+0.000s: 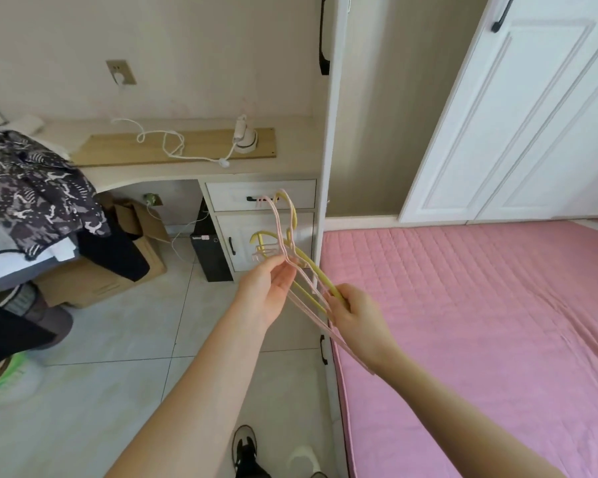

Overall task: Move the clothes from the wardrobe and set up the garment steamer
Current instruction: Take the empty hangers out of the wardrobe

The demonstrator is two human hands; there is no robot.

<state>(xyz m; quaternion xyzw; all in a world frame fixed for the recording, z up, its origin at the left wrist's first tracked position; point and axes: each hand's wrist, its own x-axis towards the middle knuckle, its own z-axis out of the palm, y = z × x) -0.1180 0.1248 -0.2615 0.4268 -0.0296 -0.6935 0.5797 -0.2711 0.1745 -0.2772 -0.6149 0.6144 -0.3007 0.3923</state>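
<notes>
Pinching pink and yellow hangers (316, 271) near the hooks with left hand (271, 288), gripping their lower bars with right hand (356, 313), beside bed (480, 305). Perhaps four hangers. Garment steamer (245, 139) upright on desk (173, 171), clothes (35, 191) heaped far left

Clothes pile (32, 188) — partly off-frame, left

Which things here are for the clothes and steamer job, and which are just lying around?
For the job: hangers gripped by left hand and right hand, steamer and cord on the desk, clothes pile.
Just lying about: cardboard box, computer tower, pink bed.
</notes>
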